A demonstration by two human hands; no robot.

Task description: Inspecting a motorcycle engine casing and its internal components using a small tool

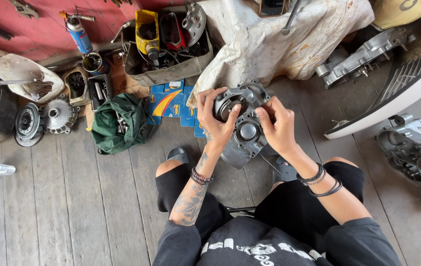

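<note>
A grey metal engine casing (246, 129) stands between my knees on the plank floor. My left hand (216, 118) grips its upper left side, fingers curled over a round dark part at the top. My right hand (278, 127) holds the casing's upper right edge, thumb and fingers pressed against it. Both wrists wear bracelets. I sit with black shorts and a black shirt in view.
A green cloth bag (120, 123) with tools lies left, beside blue cardboard (171, 101). A box of parts (167, 44), a spray can (79, 34) and round metal parts (58, 116) sit along the red wall. Another casing (415, 152) lies right, a cloth-covered shape (279, 39) ahead.
</note>
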